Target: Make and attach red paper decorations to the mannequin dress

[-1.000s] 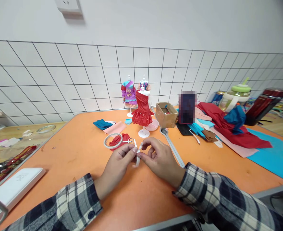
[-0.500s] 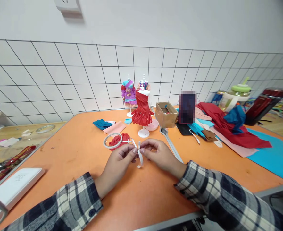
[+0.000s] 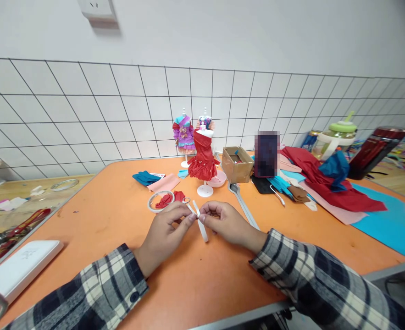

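Note:
Between my hands is a narrow white strip (image 3: 202, 231), pinched near its middle with one end pointing down toward me. My left hand (image 3: 166, 231) grips it between thumb and fingertips. From the other side my right hand (image 3: 228, 224) pinches the same strip, fingertips close to those of the left. Just beyond them, small scissors (image 3: 186, 200) lie partly hidden behind my left hand. A roll of tape (image 3: 149, 201) rests beside a crumpled red piece of paper or cloth (image 3: 179, 195). Behind stands a small dress form in a red dress (image 3: 202, 158).
Two more dressed forms stand behind, one in a purple dress (image 3: 184, 133). A cardboard box (image 3: 237, 167), a phone (image 3: 267, 156) and a grey strap-like item (image 3: 245, 208) are right of centre. Red sheeting (image 3: 340, 190) and a dark red flask (image 3: 377, 153) lie farther right; a white power bank (image 3: 23, 270) sits left.
The white strip has turned in my fingers: its lower end has swung right and it now looks straighter. Both hands stay in nearly the same place.

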Tool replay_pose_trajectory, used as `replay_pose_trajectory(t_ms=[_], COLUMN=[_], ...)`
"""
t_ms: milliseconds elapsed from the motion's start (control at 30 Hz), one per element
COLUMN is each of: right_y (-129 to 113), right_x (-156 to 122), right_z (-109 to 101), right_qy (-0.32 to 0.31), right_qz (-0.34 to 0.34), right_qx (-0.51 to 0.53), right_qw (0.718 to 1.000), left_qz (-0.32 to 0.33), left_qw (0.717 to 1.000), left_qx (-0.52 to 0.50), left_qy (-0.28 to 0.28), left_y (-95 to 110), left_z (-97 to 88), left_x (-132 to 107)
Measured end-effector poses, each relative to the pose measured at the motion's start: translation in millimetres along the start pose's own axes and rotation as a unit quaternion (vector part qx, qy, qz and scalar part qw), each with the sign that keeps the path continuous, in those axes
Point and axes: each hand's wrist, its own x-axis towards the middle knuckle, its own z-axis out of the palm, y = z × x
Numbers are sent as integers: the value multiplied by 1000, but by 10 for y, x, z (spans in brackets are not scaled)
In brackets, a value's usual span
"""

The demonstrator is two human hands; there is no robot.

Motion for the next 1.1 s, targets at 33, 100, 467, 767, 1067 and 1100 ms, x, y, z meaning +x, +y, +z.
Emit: replay_pose_trajectory(t_ms=[33,100,467,767,1067,1100], right_y=[-6,-17,90,32,7,1], right_x=[-2,-7,26,-38,-177,-188], right_z=[-4,-19,-20,46,44,36], right_qy=[-7,-14,15,51,74,69], right_qz=[3,9,-19,-93,-308,-318], right_qx=[12,42,22,-145,-401,-416], right_qw=[1000,999,999,984,860,849], left_qz=[-5,-40,-146,-157,-191,-201], left_qw=[1000,999,966,963,937,924], left_qx=[1,-10,-203,-212,-288,-317], left_qy=[1,3,-71,-59,-59,-65], left_y=[-21,-73,20,48,93,95], left_z=[-10,-21,103,69,126,133], left_x=[8,28,6,-19,-63,-68])
